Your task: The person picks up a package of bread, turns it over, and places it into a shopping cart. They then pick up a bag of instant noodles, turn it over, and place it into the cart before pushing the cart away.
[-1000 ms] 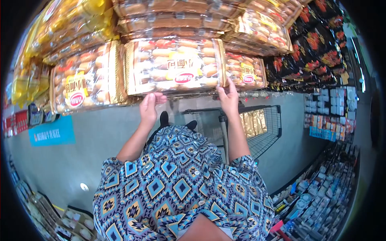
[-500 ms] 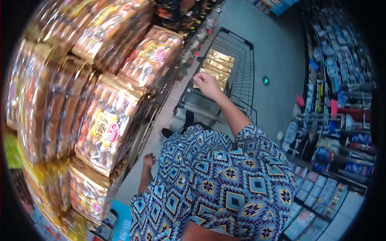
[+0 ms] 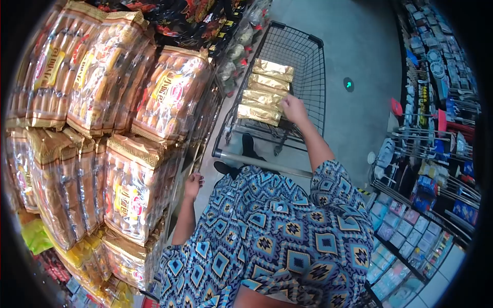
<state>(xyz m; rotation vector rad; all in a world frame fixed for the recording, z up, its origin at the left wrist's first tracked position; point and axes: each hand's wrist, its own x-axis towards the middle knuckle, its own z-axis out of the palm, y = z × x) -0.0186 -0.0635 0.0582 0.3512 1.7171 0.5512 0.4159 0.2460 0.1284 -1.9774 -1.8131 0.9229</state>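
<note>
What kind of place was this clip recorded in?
Probably a supermarket aisle: a wire shopping cart holds a gold package, clear-wrapped bread packs are stacked on the left, and shelves of small packaged goods stand on the right.

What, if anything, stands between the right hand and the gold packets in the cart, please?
Nothing visible stands in the way: the right hand is at the edge of the gold packets, with no part of the cart showing between them. Whether the fingers touch the packets is unclear.
</note>
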